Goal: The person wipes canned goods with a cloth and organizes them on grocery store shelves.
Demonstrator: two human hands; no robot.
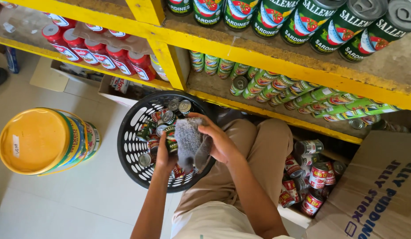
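My left hand [164, 154] holds a small green tin can [171, 140] over a black plastic basket [129, 146] that is full of several similar cans. My right hand [219, 140] presses a grey cloth [188, 140] against that can, so most of the can is hidden. Both hands meet just above the basket's right side, in front of my knees in tan trousers [258, 150].
A yellow shelf [223, 46] carries rows of green cans [276, 86] and red cans [103, 55]. A yellow-lidded tub [41, 139] stands on the tiled floor at left. A cardboard box [378, 190] and loose red cans [309, 177] lie at right.
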